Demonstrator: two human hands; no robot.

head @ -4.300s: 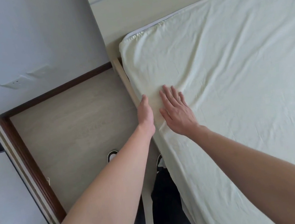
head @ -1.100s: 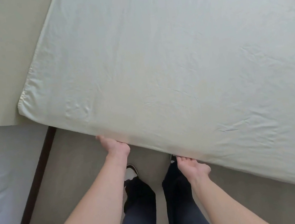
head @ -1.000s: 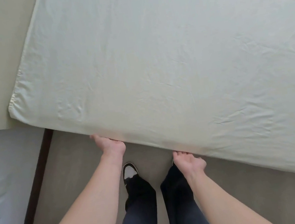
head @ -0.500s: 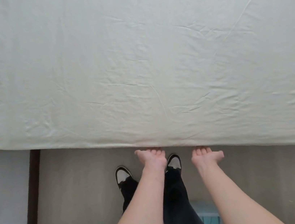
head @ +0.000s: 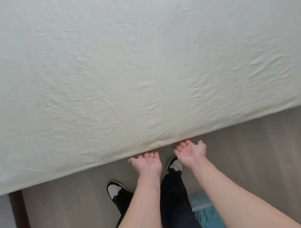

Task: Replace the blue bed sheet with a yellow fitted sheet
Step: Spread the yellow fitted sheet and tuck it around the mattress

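While the pale yellow fitted cotton sheet (head: 138, 61) lies stretched over the whole mattress top, the head view shows both hands turned palm-up at its near edge, side by side and just apart. The left hand (head: 147, 163) and the right hand (head: 190, 151) each have their fingers reaching under the overhanging sheet edge, fingertips hidden beneath it, so whether they pinch the hem or merely press it inward cannot be told; the thumbs lie free and spread. A small pucker in the cloth sits directly above the two hands. Compared with the frame half a second earlier, the hands have drawn closer to the edge and the view has shifted right along the bed, so the left corner of the mattress is no longer seen. A second earlier the hands were well apart and nearer that corner, which suggests the tucking is progressing rightward along the near side. The crumpled blue bed sheet (head: 209, 219) lies on the grey wood-grain floor (head: 269, 164) behind the person's right leg, already off the bed. Judged from this, only the final tucking and smoothing remain.
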